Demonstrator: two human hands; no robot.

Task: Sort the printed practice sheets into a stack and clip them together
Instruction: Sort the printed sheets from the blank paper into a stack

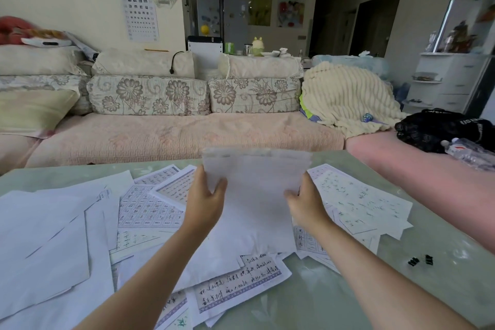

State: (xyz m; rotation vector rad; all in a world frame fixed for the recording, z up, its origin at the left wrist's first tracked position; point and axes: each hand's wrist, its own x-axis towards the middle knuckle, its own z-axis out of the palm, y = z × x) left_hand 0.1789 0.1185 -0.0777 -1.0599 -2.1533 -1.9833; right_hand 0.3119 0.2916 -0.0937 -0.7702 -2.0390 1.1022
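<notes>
The stack (257, 195) of practice sheets is held up over the middle of the table (401, 289), between the 2 hands, its blank face turned toward the camera. The left hand (206, 195) grips its left side edge and the right hand (305, 202) its right side edge, each with the thumb on the near face and the fingers curled behind. Its long axis runs from the person up and away: the top edge tilts toward the sofa (174, 136), and the bottom edge drops down to the papers below, though whether it rests on them I cannot tell. The top edge looks uneven, with corners staggered at the upper right, so the bundle probably needs squaring. By this showing the task is partway: some sheets are gathered, but many loose sheets (147, 206) lie scattered around, blank-side-up ones (45, 236) to the left, printed grids behind the left hand, more written pages (359, 203) to the right and a handwritten one (238, 278) near the front edge. The 2 black binder clips (420, 260) sit untouched on the bare table, well apart to the right, so clipping is not yet done.
</notes>
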